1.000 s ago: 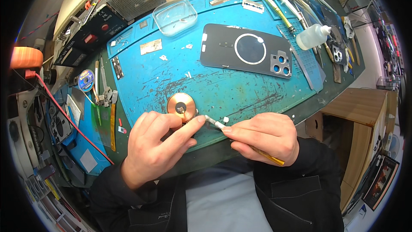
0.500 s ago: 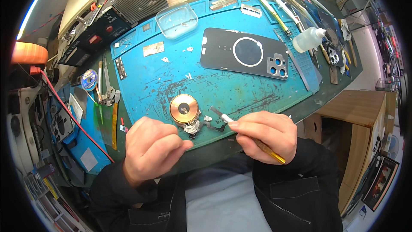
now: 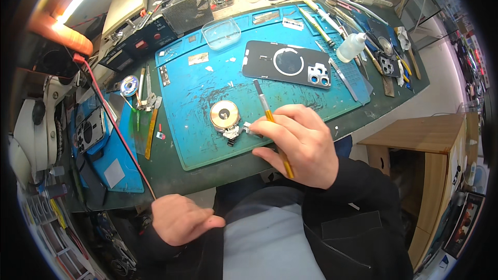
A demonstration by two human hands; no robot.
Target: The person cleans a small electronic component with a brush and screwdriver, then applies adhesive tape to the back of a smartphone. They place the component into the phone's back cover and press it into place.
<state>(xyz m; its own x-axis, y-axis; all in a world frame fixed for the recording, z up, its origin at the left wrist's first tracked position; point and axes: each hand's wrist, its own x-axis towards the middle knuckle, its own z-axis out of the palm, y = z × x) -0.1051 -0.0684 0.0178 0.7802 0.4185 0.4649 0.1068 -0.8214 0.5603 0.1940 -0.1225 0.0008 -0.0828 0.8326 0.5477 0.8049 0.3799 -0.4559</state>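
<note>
My right hand [image 3: 302, 148] holds a slim tool [image 3: 265, 101] with a gold handle, silver collar and dark tip, pointing up and away. Just left of its fingers, a copper coil disc [image 3: 224, 115] with crumpled white material and dark tabs lies on the blue mat [image 3: 192, 140]. Small pale parts [image 3: 247, 126] lie beside it, partly behind my fingertips. My left hand [image 3: 187, 219] is low over my lap, off the mat, fingers curled; whatever it may hold is hidden. Farther back lies a dark phone back [image 3: 259, 67] with a white ring and camera openings.
At the back stand a clear tub [image 3: 220, 35], a black device [image 3: 132, 46] and a dropper bottle [image 3: 350, 46] among hand tools. Left are a solder spool [image 3: 129, 85], red cable [image 3: 111, 111] and orange object [image 3: 65, 36]. A wooden cabinet [image 3: 415, 134] is at the right.
My left hand has dropped from beside the coil toward my lap. My right hand has turned, raising the tool's tip away from the small parts. The view has shifted, showing more lamp.
</note>
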